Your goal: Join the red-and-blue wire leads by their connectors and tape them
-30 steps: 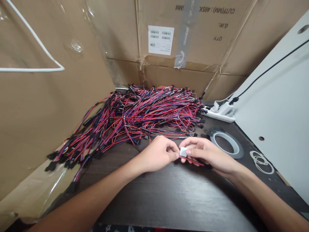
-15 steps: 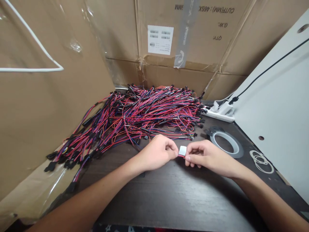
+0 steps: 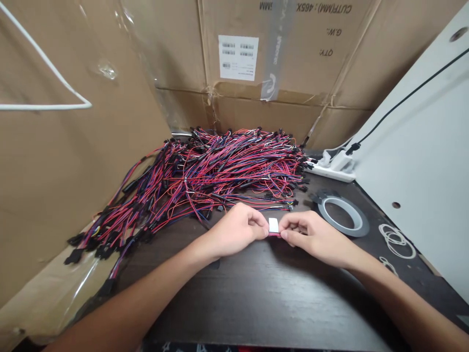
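Between my two hands runs a short stretch of thin red and dark wires (image 3: 274,234). A small white label (image 3: 273,225) stands up from the wires, between my fingertips. My left hand (image 3: 242,230) pinches the wires on the label's left side, thumb against fingers. On the right side my right hand (image 3: 311,234) pinches them close to the label's edge. The rest of these wires is hidden by the hands. Behind them lies a big heap of red, blue and black wire harnesses (image 3: 234,166) with black connectors.
To the right lies a roll of grey tape (image 3: 342,215), with pale rubber bands (image 3: 397,241) beyond it. A white power strip (image 3: 331,168) sits at the back right. Cardboard boxes (image 3: 190,112) wall the back and left, a white panel (image 3: 414,137) the right. The table (image 3: 256,303) is dark.
The view has shifted slightly. My right fingers have moved a little, and more of the label and the wires beneath it shows between my hands.
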Action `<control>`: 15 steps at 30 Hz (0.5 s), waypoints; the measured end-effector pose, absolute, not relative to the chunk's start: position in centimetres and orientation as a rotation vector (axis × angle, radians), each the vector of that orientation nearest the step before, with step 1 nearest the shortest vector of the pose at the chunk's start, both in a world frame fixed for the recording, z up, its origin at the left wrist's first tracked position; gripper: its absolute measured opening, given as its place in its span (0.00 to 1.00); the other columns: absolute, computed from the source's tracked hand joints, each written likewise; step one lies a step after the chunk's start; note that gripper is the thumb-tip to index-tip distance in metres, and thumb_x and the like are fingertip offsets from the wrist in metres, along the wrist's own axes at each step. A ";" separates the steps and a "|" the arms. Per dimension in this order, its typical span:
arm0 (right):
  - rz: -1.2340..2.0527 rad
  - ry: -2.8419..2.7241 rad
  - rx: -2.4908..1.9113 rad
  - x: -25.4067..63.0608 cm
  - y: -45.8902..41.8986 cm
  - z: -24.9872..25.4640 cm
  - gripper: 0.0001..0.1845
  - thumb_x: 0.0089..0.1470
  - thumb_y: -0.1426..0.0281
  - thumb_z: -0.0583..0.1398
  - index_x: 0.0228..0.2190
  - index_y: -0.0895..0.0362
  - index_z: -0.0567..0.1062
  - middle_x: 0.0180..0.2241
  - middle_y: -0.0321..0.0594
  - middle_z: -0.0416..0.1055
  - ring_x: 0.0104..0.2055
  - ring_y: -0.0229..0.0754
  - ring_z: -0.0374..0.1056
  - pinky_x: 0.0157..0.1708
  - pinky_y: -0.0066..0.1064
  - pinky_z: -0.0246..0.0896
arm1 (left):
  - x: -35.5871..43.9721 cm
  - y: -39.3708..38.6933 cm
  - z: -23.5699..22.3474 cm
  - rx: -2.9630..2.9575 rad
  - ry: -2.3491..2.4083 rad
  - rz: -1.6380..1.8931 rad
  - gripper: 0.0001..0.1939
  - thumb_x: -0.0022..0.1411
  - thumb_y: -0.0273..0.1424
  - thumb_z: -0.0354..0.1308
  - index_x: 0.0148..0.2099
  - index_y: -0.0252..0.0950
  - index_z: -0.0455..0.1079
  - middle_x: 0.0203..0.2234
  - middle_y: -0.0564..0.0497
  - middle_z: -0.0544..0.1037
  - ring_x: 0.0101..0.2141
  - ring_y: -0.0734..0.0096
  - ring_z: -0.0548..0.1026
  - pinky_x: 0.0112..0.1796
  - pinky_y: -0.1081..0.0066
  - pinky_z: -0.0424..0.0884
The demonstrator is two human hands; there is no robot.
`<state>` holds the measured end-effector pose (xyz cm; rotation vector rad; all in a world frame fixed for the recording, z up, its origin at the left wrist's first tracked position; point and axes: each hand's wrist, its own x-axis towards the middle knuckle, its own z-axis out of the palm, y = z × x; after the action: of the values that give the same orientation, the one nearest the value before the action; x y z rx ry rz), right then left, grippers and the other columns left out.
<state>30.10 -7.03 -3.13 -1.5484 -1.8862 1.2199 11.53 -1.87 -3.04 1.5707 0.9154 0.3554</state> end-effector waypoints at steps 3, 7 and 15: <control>1.258 -1.878 -1.489 30.1 -7.0 -3.0 0.07 0.50 0.68 0.56 0.25 0.59 0.69 0.21 0.33 0.61 0.24 0.34 0.55 0.24 0.26 0.50 | 11.6 -1.9 -2.8 1.501 0.878 0.370 0.04 0.47 0.23 0.56 0.23 0.31 0.70 0.16 0.57 0.65 0.21 0.79 0.58 0.25 0.75 0.53; 1.251 -1.914 -1.442 30.1 -7.1 -2.9 0.08 0.50 0.67 0.57 0.23 0.59 0.68 0.22 0.33 0.61 0.25 0.35 0.55 0.25 0.27 0.51 | 11.4 -1.9 -2.8 1.458 0.849 0.404 0.03 0.47 0.24 0.58 0.23 0.31 0.71 0.17 0.57 0.67 0.22 0.79 0.60 0.25 0.75 0.53; 0.953 -2.170 -1.391 30.2 -7.3 -3.0 0.12 0.56 0.68 0.54 0.23 0.58 0.69 0.19 0.33 0.60 0.22 0.34 0.53 0.23 0.27 0.48 | 11.3 -1.9 -2.5 1.415 0.835 0.396 0.03 0.46 0.26 0.58 0.22 0.31 0.71 0.13 0.60 0.61 0.17 0.82 0.53 0.23 0.74 0.48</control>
<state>30.20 -7.26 -2.99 -1.3909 -2.1696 0.9533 11.26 -1.87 -2.46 1.4151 0.8345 0.3957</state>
